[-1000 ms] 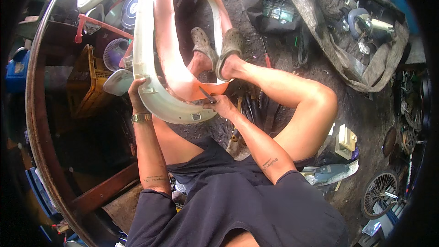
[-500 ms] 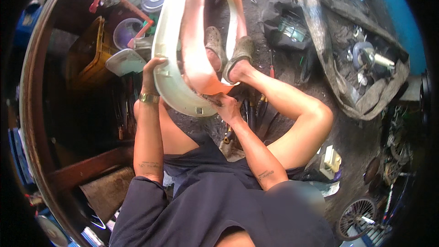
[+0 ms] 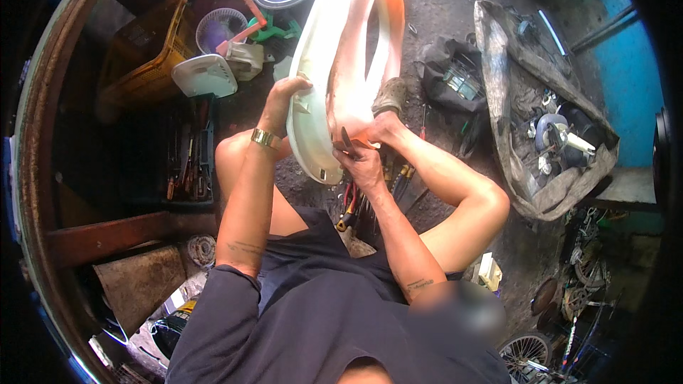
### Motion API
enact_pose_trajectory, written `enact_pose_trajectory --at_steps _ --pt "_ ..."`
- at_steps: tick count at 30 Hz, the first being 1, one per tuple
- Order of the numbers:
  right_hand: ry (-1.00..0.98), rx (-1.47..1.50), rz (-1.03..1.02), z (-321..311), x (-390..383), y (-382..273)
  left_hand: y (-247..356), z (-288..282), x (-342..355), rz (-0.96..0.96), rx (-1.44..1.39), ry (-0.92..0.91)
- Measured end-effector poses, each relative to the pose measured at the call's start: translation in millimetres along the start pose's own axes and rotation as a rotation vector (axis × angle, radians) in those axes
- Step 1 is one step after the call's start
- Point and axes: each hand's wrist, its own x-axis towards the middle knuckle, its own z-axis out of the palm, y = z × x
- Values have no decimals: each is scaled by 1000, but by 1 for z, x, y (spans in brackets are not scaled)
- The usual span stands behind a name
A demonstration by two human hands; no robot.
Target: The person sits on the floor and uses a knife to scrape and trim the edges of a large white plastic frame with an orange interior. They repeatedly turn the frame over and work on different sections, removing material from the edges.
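Observation:
A large looped plastic piece (image 3: 306,128), white outside and orange-pink inside, stands raised between my legs. It is overexposed toward the top, and its kind is not plain. My left hand (image 3: 279,103), a gold watch on its wrist, is closed around the left white rim. My right hand (image 3: 364,168) is closed at the near end of the orange part. A dark narrow blade-like tool (image 3: 346,139) sticks up from its fingers against the plastic; most of it is hidden in the hand.
Pliers (image 3: 348,206) lie on the ground between my legs. To the left stand a yellow crate (image 3: 171,28), a white basket (image 3: 220,21) and a tray of tools (image 3: 192,149). An open grey sack (image 3: 494,92) with scrap parts lies right, beside a black bag (image 3: 441,71).
The plastic piece and both hands have shifted right in view and the loop shows narrower, turned more edge-on. The dark tool in my right hand now points upward more plainly.

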Motion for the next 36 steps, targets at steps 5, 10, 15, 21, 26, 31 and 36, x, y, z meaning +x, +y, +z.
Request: enact_pose_trajectory --at_steps 5,10,15,21,26,31,36 --pt "-51 23 28 -6 9 -7 6 13 -9 12 3 -24" --pt "-108 34 8 -16 18 6 8 22 -13 12 -8 -28" --pt "-141 103 89 -19 25 10 3 23 -9 -12 -52 -52" --pt "61 -297 193 -27 -5 -13 7 32 -13 -48 -60 -55" --pt "24 -542 366 -54 -87 -46 -10 53 -9 -69 -48 -113" --pt "63 -741 177 -63 -117 -64 -5 104 -24 -111 -123 -353" --pt "-29 -935 128 -70 -123 -95 -10 119 -24 -76 -25 -346"
